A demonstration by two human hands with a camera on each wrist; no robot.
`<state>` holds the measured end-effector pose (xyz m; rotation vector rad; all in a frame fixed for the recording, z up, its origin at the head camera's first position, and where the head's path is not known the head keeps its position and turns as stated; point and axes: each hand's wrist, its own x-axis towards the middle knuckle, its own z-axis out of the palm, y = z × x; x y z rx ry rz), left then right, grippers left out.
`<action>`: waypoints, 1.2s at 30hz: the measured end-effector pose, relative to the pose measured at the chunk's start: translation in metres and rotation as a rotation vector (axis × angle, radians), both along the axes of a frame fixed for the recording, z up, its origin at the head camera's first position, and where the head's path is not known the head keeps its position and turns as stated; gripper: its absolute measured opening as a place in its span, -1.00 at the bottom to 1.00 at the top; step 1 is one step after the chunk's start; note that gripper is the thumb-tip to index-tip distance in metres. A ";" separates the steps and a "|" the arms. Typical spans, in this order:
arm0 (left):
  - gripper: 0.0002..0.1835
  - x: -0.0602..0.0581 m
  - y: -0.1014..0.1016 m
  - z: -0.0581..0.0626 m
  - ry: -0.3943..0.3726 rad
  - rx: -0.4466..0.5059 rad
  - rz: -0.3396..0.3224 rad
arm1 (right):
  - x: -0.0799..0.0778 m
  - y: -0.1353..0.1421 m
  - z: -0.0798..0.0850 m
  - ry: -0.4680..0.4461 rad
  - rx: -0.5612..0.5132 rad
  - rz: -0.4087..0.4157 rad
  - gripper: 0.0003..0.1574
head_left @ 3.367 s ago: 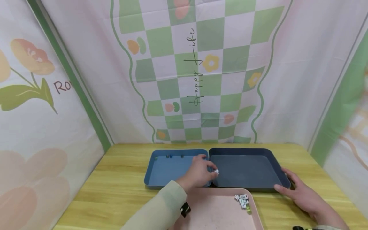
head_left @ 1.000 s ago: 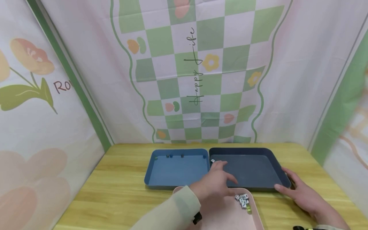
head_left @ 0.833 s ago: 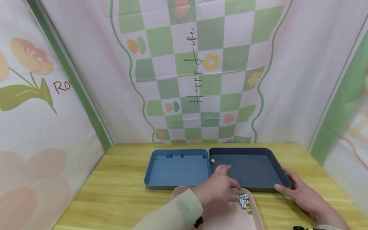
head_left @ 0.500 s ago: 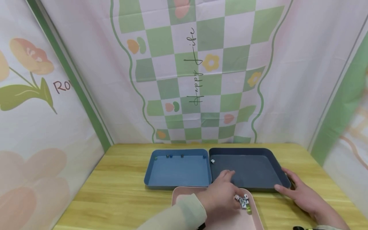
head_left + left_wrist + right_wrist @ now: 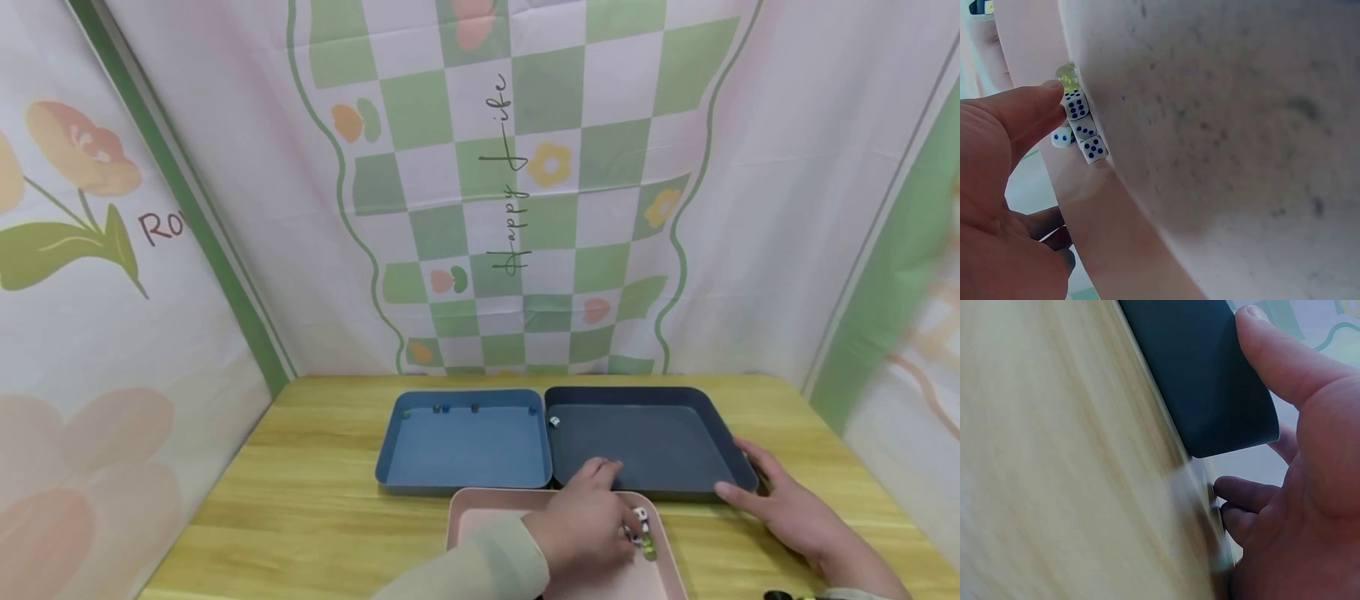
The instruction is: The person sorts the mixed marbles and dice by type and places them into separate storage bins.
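My left hand reaches into the pink tray, its thumb and forefinger tips at a cluster of white dice with blue pips. I cannot tell whether they pinch a die. A yellow-green glass marble lies beside the dice along the tray wall, close to the thumb tip. My right hand holds the near right corner of the dark navy tray, thumb on its front wall and fingers around the side. One white die lies in that tray's far left part.
A lighter blue tray stands left of the navy one, with several small dark marbles along its far edge. All three trays are on a wooden table. A patterned cloth hangs behind.
The left hand let go of a die in the navy tray, then moved down and right to the dice in the pink tray. A dark marble shows in the blue tray's corner. The right hand stayed.
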<state>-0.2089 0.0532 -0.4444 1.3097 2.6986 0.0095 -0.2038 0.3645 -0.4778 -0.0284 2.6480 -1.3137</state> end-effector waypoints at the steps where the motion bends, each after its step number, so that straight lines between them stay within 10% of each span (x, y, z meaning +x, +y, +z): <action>1: -0.80 0.000 0.000 0.000 -0.005 0.005 0.004 | 0.000 0.000 0.000 0.003 0.001 0.001 0.20; 36: -0.93 0.001 -0.016 0.003 0.003 -0.037 -0.077 | -0.001 0.001 0.000 -0.013 -0.002 -0.004 0.22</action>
